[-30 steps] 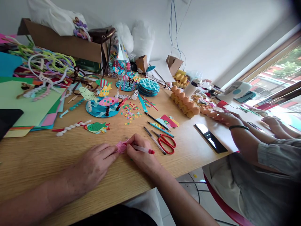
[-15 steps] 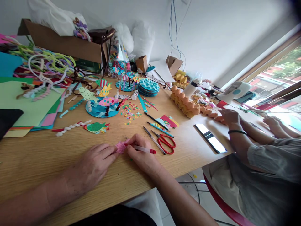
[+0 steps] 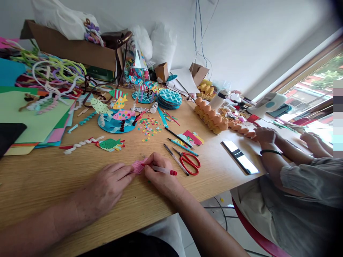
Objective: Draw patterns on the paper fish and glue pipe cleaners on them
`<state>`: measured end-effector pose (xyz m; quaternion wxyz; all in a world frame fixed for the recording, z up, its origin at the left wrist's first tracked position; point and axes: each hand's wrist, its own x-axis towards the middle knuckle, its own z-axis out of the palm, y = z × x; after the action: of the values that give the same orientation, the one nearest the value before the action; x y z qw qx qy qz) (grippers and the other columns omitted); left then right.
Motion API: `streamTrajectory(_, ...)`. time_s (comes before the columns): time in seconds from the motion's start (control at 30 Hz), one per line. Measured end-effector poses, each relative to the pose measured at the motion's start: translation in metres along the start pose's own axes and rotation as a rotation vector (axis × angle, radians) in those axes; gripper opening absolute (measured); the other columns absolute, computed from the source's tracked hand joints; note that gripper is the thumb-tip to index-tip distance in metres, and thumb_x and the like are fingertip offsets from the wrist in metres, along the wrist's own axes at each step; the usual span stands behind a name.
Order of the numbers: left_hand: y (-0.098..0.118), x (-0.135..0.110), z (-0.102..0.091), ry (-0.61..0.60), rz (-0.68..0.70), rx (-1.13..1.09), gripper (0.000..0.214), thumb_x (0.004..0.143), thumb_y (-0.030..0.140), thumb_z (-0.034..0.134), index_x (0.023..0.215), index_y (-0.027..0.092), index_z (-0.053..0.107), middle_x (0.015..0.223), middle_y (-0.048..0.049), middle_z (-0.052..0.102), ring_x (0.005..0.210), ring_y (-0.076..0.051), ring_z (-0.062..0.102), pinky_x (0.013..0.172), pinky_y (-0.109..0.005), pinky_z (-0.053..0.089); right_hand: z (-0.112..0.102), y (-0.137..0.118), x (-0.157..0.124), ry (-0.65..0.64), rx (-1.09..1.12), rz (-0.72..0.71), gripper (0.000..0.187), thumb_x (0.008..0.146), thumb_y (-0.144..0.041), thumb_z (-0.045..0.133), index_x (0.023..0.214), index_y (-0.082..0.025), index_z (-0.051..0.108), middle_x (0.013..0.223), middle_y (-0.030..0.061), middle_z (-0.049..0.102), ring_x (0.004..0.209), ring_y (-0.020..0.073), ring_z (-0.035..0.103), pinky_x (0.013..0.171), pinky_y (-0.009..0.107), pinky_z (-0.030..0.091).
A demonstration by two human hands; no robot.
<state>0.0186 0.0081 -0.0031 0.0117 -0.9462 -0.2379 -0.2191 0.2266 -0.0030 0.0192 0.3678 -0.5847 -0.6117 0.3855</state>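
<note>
In my right hand (image 3: 162, 175) is a red felt-tip pen (image 3: 164, 170) with a pale barrel. Its tip touches a small pink paper cutout (image 3: 138, 166) covered in a fine darker pattern, lying on the table. My left hand (image 3: 111, 184) rests at the cutout's left edge, its fingers close together and holding the paper there. My fingers hide part of the cutout's outline. Red-handled scissors (image 3: 189, 165) and a capped pen (image 3: 176, 159) lie to the right of my right hand. Behind my left hand lies a green paper fish (image 3: 109, 144).
Blue wavy discs bear paper fish, among them a pink spotted fish (image 3: 123, 115). Confetti dots (image 3: 148, 125), coloured pencils (image 3: 183, 147) and paper scraps (image 3: 193, 137) lie around. Coloured sheets (image 3: 34, 121) are stacked left. A phone (image 3: 239, 157) and orange egg cartons (image 3: 210, 117) lie near a co-worker's arms (image 3: 270, 144).
My hands, the pen and the pink cutout stay almost in place, with the right hand shifted very slightly left. The co-worker's nearer hand has moved a little.
</note>
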Motion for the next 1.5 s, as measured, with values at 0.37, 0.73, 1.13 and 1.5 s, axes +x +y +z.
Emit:
streamTrajectory(0.37, 0.0002, 0.0014, -0.0018, 0.027, 0.026, 0.010, 0.048, 0.081, -0.002, 0.040, 0.115, 0.013, 0.070, 0.107, -0.0093, 0.074, 0.096, -0.023, 0.065, 0.086, -0.035, 0.058, -0.0006, -0.0017, -0.0005, 0.025, -0.072, -0.008, 0.015, 0.073, -0.008, 0.056, 0.072, -0.023, 0.052, 0.060, -0.0070, 0.053, 0.055, 0.0110, 0.048, 0.053, 0.022, 0.034)
streamTrajectory(0.73, 0.0011, 0.0006, -0.0004, 0.022, 0.009, 0.012, 0.053, 0.077, -0.004, 0.042, 0.117, 0.015, 0.070, 0.109, -0.0091, 0.073, 0.098, -0.023, 0.065, 0.086, -0.035, 0.057, -0.0016, -0.0004, -0.0005, 0.023, 0.006, -0.006, 0.013, 0.072, -0.010, 0.056, 0.071, -0.022, 0.052, 0.059, -0.0074, 0.053, 0.053, 0.0108, 0.048, 0.050, 0.021, 0.033)
streamTrajectory(1.13, 0.0034, 0.0028, 0.0011, 0.109, 0.024, 0.064, 0.051, 0.076, -0.006, 0.038, 0.112, 0.013, 0.070, 0.104, -0.0081, 0.074, 0.093, -0.022, 0.066, 0.083, -0.034, 0.057, -0.0010, 0.0005, 0.0001, 0.051, -0.081, -0.046, 0.009, 0.074, -0.016, 0.057, 0.072, -0.024, 0.052, 0.058, -0.0069, 0.054, 0.053, 0.0123, 0.051, 0.052, 0.022, 0.035)
streamTrajectory(1.5, 0.0056, -0.0032, 0.0073, 0.076, -0.014, 0.058, 0.053, 0.079, -0.007, 0.037, 0.115, 0.013, 0.070, 0.110, -0.0099, 0.072, 0.101, -0.024, 0.063, 0.090, -0.037, 0.054, -0.0006, -0.0013, 0.0005, 0.058, -0.124, -0.042, 0.009, 0.075, -0.017, 0.057, 0.072, -0.023, 0.052, 0.058, -0.0066, 0.054, 0.055, 0.0124, 0.051, 0.055, 0.022, 0.037)
